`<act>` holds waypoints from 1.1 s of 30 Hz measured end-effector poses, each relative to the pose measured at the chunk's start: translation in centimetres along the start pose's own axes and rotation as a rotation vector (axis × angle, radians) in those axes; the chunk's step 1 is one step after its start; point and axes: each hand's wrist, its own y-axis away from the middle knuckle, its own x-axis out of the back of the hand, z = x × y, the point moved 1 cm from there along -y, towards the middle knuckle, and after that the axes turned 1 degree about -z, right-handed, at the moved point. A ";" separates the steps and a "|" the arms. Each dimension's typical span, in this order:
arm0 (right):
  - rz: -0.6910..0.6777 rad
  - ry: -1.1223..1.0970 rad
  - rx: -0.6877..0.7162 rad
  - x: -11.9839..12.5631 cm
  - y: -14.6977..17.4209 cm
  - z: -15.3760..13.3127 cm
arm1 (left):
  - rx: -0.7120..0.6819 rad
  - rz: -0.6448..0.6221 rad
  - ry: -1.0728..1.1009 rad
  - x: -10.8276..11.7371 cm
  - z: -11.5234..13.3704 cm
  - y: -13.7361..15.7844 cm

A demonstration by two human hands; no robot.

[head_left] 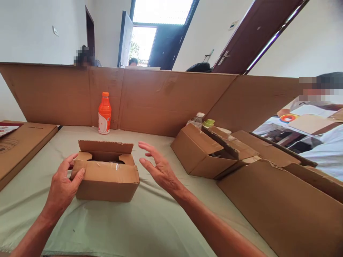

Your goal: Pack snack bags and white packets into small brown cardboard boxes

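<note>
A small cardboard box stands upright on the pale green cloth. Its rear flap is raised, and the front flap, with a strip of clear tape, lies partly over the opening. Something dark shows inside, too hidden to name. My left hand grips the box's left end, thumb on the front flap and fingers round the far side. To the right of the box, my right hand hovers open with fingers apart, holding nothing and not touching the box. Behind the box is an orange bottle with an orange cap.
A tall cardboard screen runs along the back. Several open boxes crowd the right side, with a clear bottle behind them. A flat carton lies at left. Other people are partly visible beyond the screen, one at far right.
</note>
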 end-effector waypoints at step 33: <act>-0.463 0.282 0.361 -2.4 -1.5 0.1 | -0.266 -0.060 -0.006 -1.3 -4.2 -0.9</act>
